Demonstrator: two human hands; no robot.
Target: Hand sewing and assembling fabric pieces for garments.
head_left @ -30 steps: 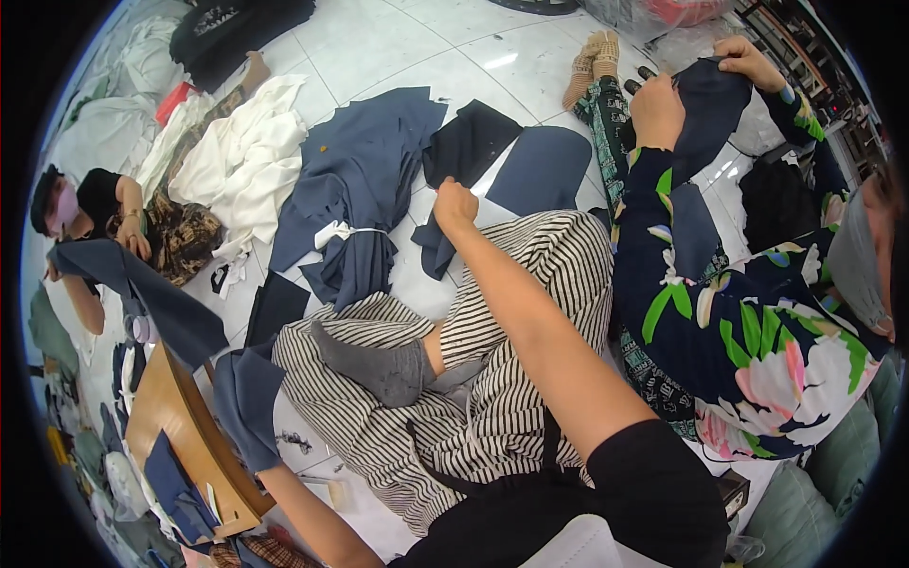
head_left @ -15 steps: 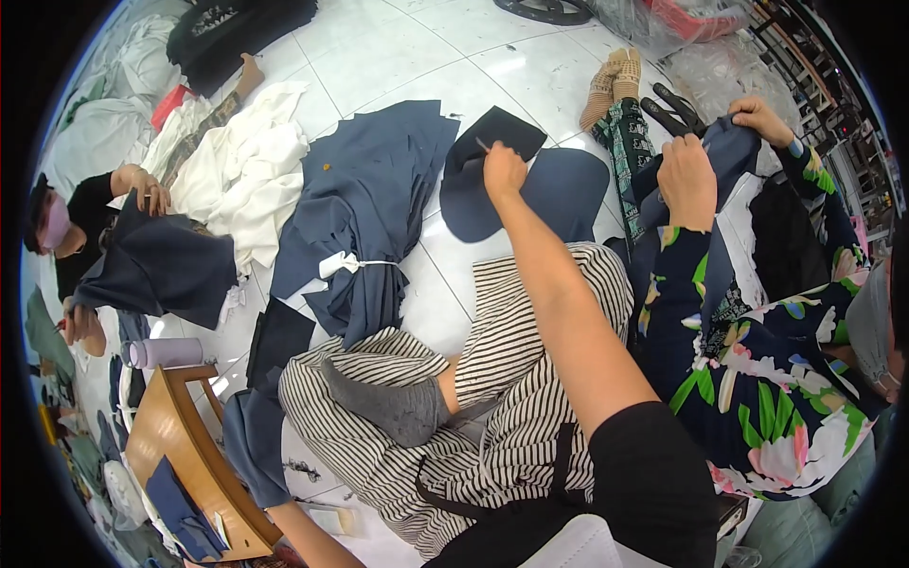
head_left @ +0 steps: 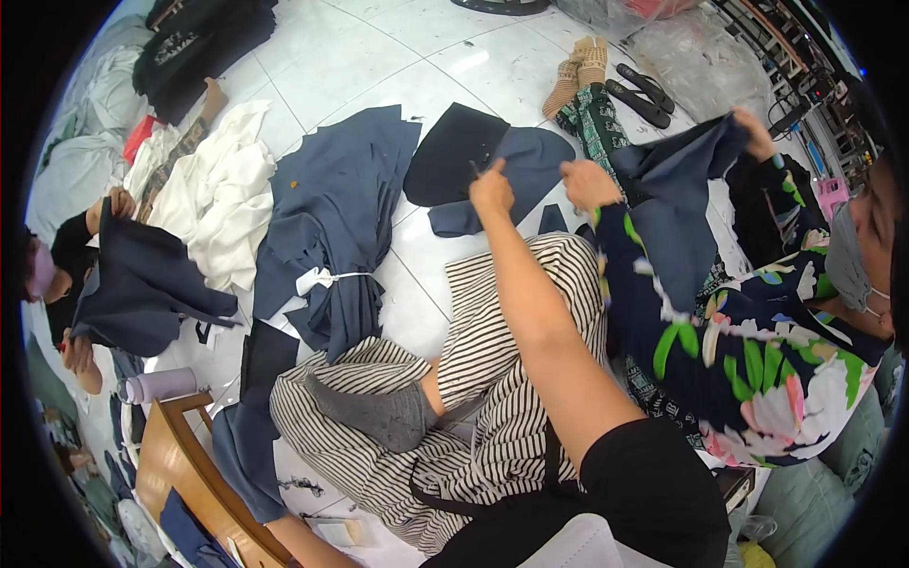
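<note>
White floor point(head_left: 379, 57) — right hand point(head_left: 492, 189) pinches navy cloth point(head_left: 502, 180).

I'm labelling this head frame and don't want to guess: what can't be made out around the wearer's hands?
- Left hand: not visible; the left forearm runs off the lower edge.
- Right hand: seen from behind; its fingers hide whatever thin thing they pinch over the dark cloth piece.
- Co-worker's floral sleeve covers the floor beside it.
- Far shelves: bent and too small to read.

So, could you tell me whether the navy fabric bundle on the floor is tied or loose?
Tied: a white strip cinches the navy bundle at its middle.
</note>
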